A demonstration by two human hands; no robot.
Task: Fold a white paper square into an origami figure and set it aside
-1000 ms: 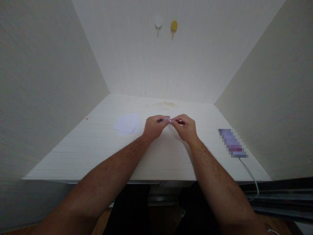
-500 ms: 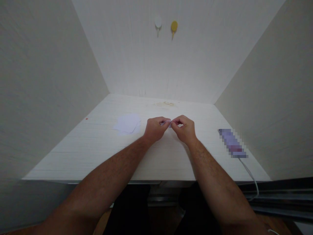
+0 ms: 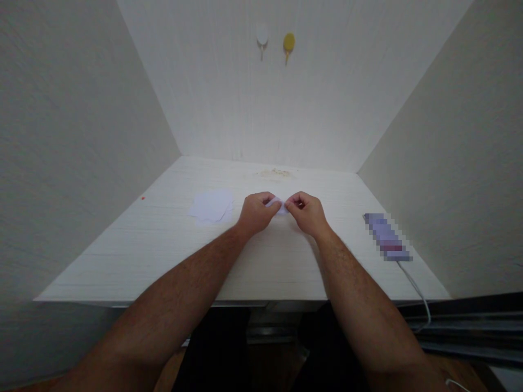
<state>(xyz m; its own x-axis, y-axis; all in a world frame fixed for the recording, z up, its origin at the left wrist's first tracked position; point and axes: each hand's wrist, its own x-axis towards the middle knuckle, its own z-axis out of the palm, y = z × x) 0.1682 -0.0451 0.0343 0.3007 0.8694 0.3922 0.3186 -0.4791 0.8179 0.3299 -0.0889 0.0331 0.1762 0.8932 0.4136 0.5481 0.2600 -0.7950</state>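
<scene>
Above the middle of the white table (image 3: 269,272), a small piece of white paper (image 3: 281,207) is pinched between my two hands. My left hand (image 3: 259,211) grips its left side with thumb and fingers. On the other side, my right hand (image 3: 306,211) pinches the right edge between thumb and forefinger. Much of the paper is hidden by the fingers, so its folds cannot be made out. To the left of my left hand lies a loose, overlapping stack of white paper sheets (image 3: 212,206).
A blurred-out phone (image 3: 386,237) lies at the right, with a white cable (image 3: 414,286) running over the front edge. Walls enclose the table on three sides. A white hook (image 3: 262,38) and a yellow hook (image 3: 289,42) hang on the back wall. Brownish marks (image 3: 280,173) stain the tabletop's rear.
My hands have drawn slightly apart, and more of the paper shows between them. Both still pinch it. The stack of sheets has stayed in place.
</scene>
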